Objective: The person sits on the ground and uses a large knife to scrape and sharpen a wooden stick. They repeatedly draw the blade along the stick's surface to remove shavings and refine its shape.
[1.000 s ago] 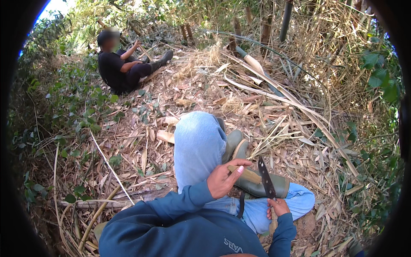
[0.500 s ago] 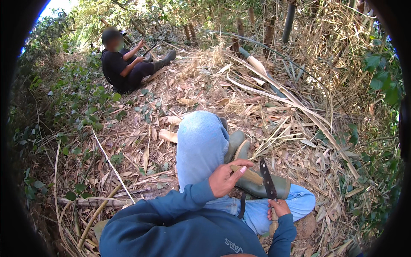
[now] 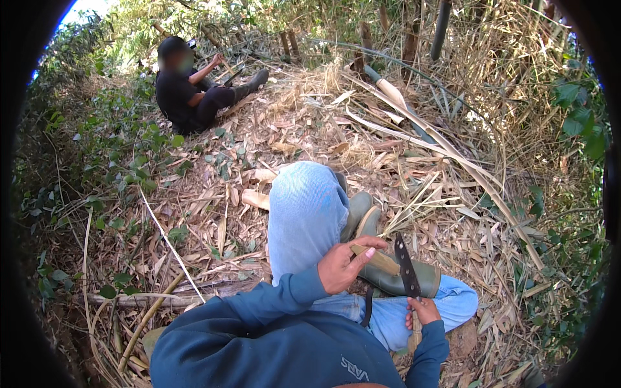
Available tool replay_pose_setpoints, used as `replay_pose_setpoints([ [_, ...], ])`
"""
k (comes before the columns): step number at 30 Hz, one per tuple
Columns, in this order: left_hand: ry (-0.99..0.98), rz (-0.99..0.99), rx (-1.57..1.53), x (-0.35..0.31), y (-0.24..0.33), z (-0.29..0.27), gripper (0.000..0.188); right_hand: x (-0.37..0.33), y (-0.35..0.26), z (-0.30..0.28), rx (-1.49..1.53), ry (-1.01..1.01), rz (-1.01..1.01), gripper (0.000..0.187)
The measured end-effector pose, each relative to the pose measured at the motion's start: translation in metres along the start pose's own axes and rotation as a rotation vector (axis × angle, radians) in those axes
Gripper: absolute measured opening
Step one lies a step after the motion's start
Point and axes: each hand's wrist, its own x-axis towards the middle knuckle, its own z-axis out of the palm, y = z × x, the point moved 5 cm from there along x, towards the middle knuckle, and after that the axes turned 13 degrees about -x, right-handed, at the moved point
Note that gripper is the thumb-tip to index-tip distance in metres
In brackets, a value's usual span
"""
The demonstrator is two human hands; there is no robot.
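My left hand point(image 3: 346, 264) is closed on a short, flat strip of bamboo point(image 3: 383, 262), held over my lap with the thumb along it. In my right hand point(image 3: 424, 313) is a knife point(image 3: 406, 268) with a dark blade that has a row of holes; a pale handle point(image 3: 416, 336) shows below the fist. The blade points up and away from me, just right of the strip's far end. Whether blade and strip touch, I cannot tell. Under both lie my green rubber boots point(image 3: 414, 279) and bent legs in light jeans point(image 3: 304, 220).
Another person point(image 3: 184, 90) in dark clothes sits on the ground at the far left, holding a blade and a strip. Long split bamboo poles point(image 3: 446, 145) lie to the right. Dry leaves and shavings cover the ground. A thin pale strip point(image 3: 169, 242) lies left of me.
The view has shifted slightly. Both my hands keep their grips, with the bamboo strip and knife in nearly the same places. The other person's head and arms have moved a little.
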Motion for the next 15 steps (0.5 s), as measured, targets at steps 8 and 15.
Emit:
replay_pose_setpoints([
  [8, -0.007, 0.023, 0.001, 0.0, 0.0029, -0.0001, 0.037, 0.0028, 0.0033, -0.0005, -0.01, 0.013, -0.01, 0.033],
  [15, 0.018, -0.038, -0.014, -0.0014, -0.0003, -0.0011, 0.038, 0.0029, 0.0026, 0.0004, 0.003, 0.004, -0.017, 0.034],
])
